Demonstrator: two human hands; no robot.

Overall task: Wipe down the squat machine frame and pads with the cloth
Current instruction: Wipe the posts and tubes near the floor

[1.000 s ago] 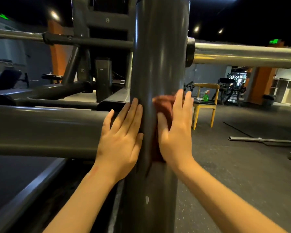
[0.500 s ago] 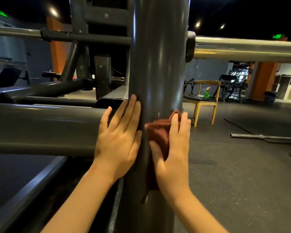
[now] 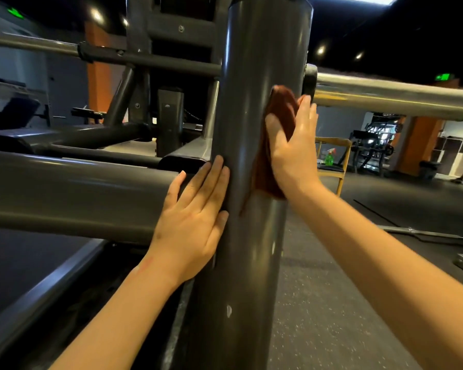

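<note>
A thick grey upright post (image 3: 257,62) of the squat machine frame fills the middle of the view. My right hand (image 3: 292,148) presses a reddish-brown cloth (image 3: 282,102) flat against the post's right side, fingers straight, thumb on the cloth. Part of the cloth hangs below my palm. My left hand (image 3: 193,222) lies flat on the post's left side, fingers straight and pointing up, where a grey horizontal beam (image 3: 64,193) meets the post.
A chrome bar (image 3: 390,97) juts right from the post at head height. Behind it stands a yellow chair (image 3: 340,166) with a green spray bottle (image 3: 329,157). A barbell (image 3: 439,235) lies on the dark rubber floor at the right. More frame tubes cross at the left.
My right hand slid the cloth down the post half a second ago and has now moved it up higher than before. My left hand has stayed in place.
</note>
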